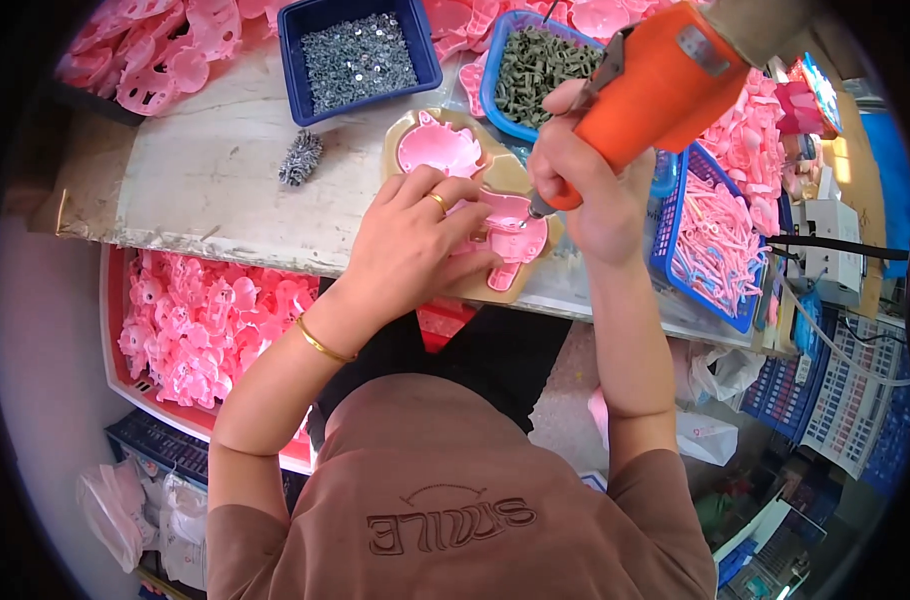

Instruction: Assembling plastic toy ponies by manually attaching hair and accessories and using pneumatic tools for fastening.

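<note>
My left hand point(415, 230), with a gold ring and bracelet, curls its fingers over a pink plastic shell point(525, 243) and holds it down in a tan holder point(499, 172). My right hand point(590, 190) grips an orange power screwdriver point(655, 85). It tilts down to the left, and its metal tip is at the shell, just right of my left fingertips. Whether the tip touches a screw is too small to tell. Another pink shell point(441, 150), rounded, lies in the upper part of the same holder.
A dark blue bin point(373, 104) of screws and a blue tray point(489, 92) of dark green parts stand behind the holder. A screw clump point(301, 158) lies left. The blue basket point(665, 225) at right holds thin pink pieces. Below left, a red crate point(113, 320) holds pink shells.
</note>
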`<act>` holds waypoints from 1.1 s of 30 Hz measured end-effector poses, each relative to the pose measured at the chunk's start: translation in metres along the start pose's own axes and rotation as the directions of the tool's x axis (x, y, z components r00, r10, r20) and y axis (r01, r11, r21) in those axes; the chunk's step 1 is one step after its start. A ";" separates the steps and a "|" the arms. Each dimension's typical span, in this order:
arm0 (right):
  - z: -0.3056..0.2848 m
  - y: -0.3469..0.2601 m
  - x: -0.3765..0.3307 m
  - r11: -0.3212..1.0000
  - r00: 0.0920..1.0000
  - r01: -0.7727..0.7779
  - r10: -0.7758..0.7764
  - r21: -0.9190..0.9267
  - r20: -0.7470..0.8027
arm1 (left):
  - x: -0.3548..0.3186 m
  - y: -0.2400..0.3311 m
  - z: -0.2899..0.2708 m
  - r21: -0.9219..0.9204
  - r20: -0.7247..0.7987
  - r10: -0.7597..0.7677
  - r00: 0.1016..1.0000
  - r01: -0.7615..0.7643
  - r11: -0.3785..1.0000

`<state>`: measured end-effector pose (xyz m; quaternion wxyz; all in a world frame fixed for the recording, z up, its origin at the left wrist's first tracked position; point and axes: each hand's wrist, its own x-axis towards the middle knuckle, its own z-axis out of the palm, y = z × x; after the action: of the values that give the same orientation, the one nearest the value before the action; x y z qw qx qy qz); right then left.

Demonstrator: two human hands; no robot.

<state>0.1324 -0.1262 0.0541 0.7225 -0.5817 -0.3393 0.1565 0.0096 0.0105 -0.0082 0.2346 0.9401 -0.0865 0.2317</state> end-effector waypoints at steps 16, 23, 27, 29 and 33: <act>0.013 0.011 -0.011 0.991 0.990 0.093 -0.103 -0.097 -0.096 | 0.000 0.003 0.001 0.031 0.028 -0.005 1.000 0.005 1.000; 0.034 -0.021 0.018 0.984 0.984 0.176 -0.177 0.033 0.022 | -0.004 0.008 0.001 -0.012 -0.028 -0.038 0.999 0.037 0.999; 0.057 -0.050 0.054 0.816 0.847 0.530 -0.524 -0.230 0.091 | -0.012 0.006 -0.005 -0.005 -0.028 -0.084 0.996 0.084 0.996; 0.049 -0.088 0.057 0.849 0.937 0.336 -0.344 -0.408 0.055 | -0.023 0.001 -0.009 -0.006 -0.025 -0.106 0.994 0.106 0.994; -0.047 -0.106 0.113 0.405 0.571 0.768 -0.784 -0.496 0.243 | -0.022 0.009 -0.009 -0.007 -0.003 -0.069 0.998 0.069 0.998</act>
<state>0.2277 -0.1193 0.1847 0.5153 -0.5407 -0.5885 -0.3094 -0.0159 0.0084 -0.0079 0.2459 0.9413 -0.0544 0.2249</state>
